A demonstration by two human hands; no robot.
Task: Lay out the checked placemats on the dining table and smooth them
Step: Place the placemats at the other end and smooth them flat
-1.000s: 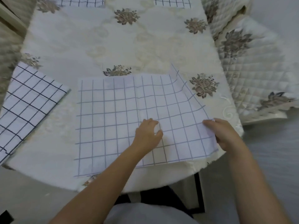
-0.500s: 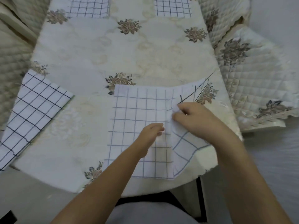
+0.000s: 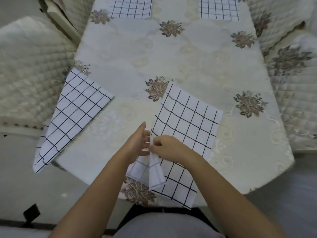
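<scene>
Near the table (image 3: 188,57) edge, the right hand (image 3: 169,148) pinches the folded placemat (image 3: 187,121) by its left edge, the straight-fingered left hand (image 3: 139,143) touching it.

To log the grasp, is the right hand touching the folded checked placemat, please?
Touching: the head view shows the right hand pinching the left edge of the folded checked placemat.

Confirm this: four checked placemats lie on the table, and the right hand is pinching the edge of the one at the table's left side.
One detail is wrong. The head view shows the right hand pinching the folded edge of the near placemat, directly in front of the person. The left placemat lies untouched. The count of four is right.
</scene>
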